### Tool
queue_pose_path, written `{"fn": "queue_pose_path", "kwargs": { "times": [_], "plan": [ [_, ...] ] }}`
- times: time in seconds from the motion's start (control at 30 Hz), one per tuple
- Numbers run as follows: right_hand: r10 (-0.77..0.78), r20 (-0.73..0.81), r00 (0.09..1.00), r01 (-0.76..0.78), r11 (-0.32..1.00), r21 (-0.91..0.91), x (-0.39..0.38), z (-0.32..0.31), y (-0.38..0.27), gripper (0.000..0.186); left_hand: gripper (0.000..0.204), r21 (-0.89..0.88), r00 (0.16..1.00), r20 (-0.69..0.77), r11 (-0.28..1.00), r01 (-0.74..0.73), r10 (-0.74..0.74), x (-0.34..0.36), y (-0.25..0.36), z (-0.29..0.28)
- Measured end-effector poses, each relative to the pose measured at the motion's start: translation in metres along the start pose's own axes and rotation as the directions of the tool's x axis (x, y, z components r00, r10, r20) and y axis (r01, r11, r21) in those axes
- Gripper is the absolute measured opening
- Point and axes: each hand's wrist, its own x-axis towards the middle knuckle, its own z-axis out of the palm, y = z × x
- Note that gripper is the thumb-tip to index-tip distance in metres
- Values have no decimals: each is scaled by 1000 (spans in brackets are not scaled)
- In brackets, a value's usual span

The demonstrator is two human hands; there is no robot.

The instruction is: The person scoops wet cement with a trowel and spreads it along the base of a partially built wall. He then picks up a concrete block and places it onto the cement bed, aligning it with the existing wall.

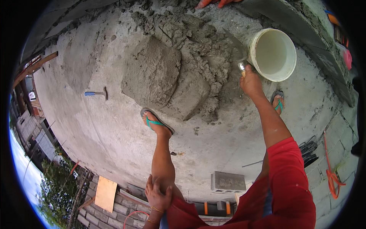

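Red sleeve [291,179]: nearest the camera, with a small pale mark too small to make out.
Trowel [242,68]: handle inside the right hand [251,82], blade pointing up and leftward; its tip seems to blend into the grey.
Right-hand grip: wrapped round the handle, arm stretched forward, just beside the white bucket [288,57].
Left hand [158,194]: resting on the left leg [163,162], fingers loosely spread.
Mortar [152,70]: heaped on the concrete floor [103,126], left of the trowel.
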Motion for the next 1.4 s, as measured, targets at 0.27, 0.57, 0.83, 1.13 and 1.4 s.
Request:
{"fn": "queue_pose_path", "kwargs": {
  "times": [0.27,0.57,0.83,1.13,1.4],
  "plan": [
    [16,278,960,-7,999,-32,-81,48,-2,46,71,41,1000,-13,999,-25,26,-8,8,1],
    [384,473,793,-609,480,632,-169,113,103,32,70,99,998,63,995,9,-15,5,13,-4],
    [-65,399,915,-291,578,763,-58,80,-18,28,67,133,999,35,991,-10,5,3,24,-3],
    [-32,-85,996,46,985,166,-95,63,-25,51,69,104,999,33,995,7,-10,-1,18,1],
    [-10,250,968,-90,919,385,-83,22,-42,64,69,94,999,33,995,21,-25,-3,21,9]
  ]
}}
